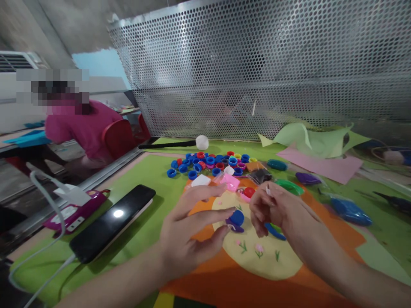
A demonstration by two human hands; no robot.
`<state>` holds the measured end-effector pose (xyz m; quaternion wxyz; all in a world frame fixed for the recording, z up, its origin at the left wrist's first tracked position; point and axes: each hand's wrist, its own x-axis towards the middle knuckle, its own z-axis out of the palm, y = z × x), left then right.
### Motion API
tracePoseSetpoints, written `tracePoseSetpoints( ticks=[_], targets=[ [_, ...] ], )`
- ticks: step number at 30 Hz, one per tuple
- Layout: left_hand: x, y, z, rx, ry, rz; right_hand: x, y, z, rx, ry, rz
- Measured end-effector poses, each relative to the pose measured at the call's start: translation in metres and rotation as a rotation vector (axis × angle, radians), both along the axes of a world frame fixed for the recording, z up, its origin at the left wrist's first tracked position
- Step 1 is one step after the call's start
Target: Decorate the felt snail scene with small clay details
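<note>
My left hand (189, 231) reaches over a pale yellow oval (272, 269) decorated with small pink flowers and green stems. Its index finger and thumb close on the left edge of a blue bottle cap (237, 218) with a purple piece (236, 227) under it; the other fingers are stretched out. Curled fingers close my right hand (272, 207) above the oval's right side. A tiny white bit shows at its fingertips, too small to name. Below that hand is a blue and green curved piece (275, 232), partly covered. A red cap with pink around it (248, 192) lies at the oval's top.
Many coloured bottle caps (210, 161) are heaped at the back. An orange sheet (199, 280) lies under the oval. Clay packets (349, 210) and paper sheets (324, 158) are at right; a phone (112, 222) and power strip (77, 214) at left. A perforated metal panel (257, 64) stands behind; a person in pink (83, 124) sits beyond.
</note>
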<state>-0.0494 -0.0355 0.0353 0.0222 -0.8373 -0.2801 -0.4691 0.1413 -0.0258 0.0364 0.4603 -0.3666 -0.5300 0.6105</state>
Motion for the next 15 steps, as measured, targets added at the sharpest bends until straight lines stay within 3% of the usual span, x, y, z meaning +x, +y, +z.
tracePoseSetpoints(
  ticks=[7, 15],
  targets=[
    [0.008, 0.001, -0.003, 0.045, 0.101, -0.138, -0.003, -0.012, 0.012, 0.241, -0.411, -0.098],
    [0.006, 0.000, -0.003, 0.077, 0.185, -0.108, -0.001, -0.007, 0.012, 0.222, -0.407, -0.144]
  ],
)
